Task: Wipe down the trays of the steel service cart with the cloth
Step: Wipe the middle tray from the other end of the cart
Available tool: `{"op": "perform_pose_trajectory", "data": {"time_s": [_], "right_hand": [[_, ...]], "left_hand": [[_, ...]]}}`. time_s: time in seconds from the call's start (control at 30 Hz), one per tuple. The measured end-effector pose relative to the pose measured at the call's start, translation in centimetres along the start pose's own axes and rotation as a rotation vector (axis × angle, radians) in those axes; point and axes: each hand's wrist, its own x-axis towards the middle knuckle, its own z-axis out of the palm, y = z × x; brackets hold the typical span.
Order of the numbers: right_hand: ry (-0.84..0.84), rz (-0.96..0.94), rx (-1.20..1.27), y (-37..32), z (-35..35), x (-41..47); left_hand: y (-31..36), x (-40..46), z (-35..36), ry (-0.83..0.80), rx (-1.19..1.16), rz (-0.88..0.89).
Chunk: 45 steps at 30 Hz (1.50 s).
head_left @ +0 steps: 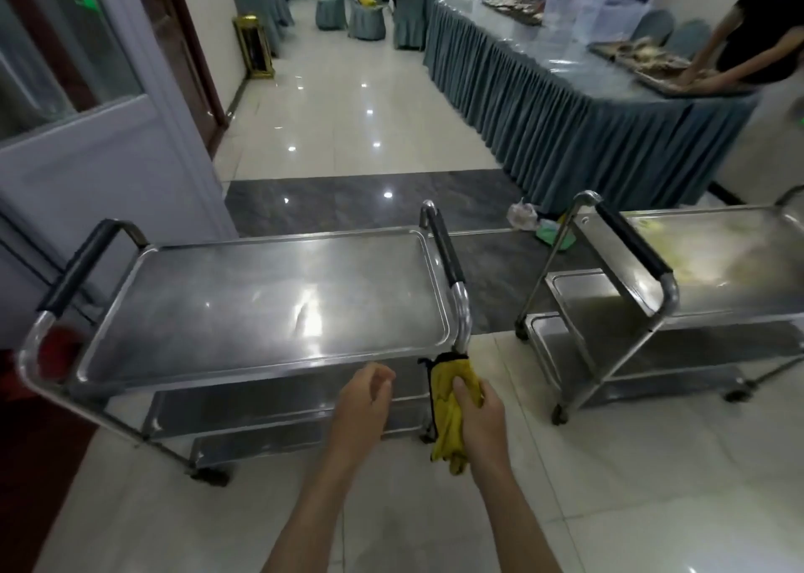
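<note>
A steel service cart stands in front of me, its shiny top tray [209,311] bare, with lower trays [269,411] partly hidden beneath it. My right hand [476,411] grips a bunched yellow cloth [448,420] with a dark edge, just below the cart's near right post [462,324]. My left hand [365,398] hovers at the top tray's front rim with its fingers loosely curled and nothing in it.
A second steel cart [713,268] with a smeared top tray stands at the right. Behind it is a long skirted table [565,107] where a person [748,28] handles food trays. A door [108,115] stands at the left. Litter [535,224] lies on the floor between the carts.
</note>
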Motion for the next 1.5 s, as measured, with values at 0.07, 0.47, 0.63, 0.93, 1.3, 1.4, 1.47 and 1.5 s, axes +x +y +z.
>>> {"op": "perform_pose_trajectory", "data": {"time_s": [0.07, 0.47, 0.63, 0.93, 1.3, 1.4, 1.47, 1.5], "right_hand": [[-0.042, -0.017, -0.029, -0.8, -3.3, 1.8], [-0.226, -0.074, -0.037, -7.2, -7.9, 13.8], [-0.260, -0.048, -0.054, -10.2, -6.6, 20.3], [-0.292, -0.065, -0.101, -14.5, -5.8, 34.6], [-0.566, -0.147, -0.199, -19.9, -2.0, 58.5], [-0.640, -0.167, -0.187, -22.1, 0.3, 62.7], [-0.689, -0.167, -0.183, -23.0, 2.3, 65.3], [-0.717, -0.165, -0.176, -23.5, 3.5, 66.4]], "left_hand": [[2.4, 0.4, 2.6, 0.055, -0.014, -0.027], [10.6, 7.9, 8.8, 0.245, 0.003, -0.058], [11.0, 14.7, 10.9, 0.256, -0.039, -0.070], [13.5, 27.8, 13.4, 0.337, -0.125, -0.148], [18.8, 45.9, 18.9, 0.579, -0.125, -0.313], [19.8, 50.0, 18.3, 0.630, -0.089, -0.336], [20.0, 52.5, 17.6, 0.667, -0.072, -0.359], [20.0, 53.7, 17.2, 0.689, -0.066, -0.368]]}}
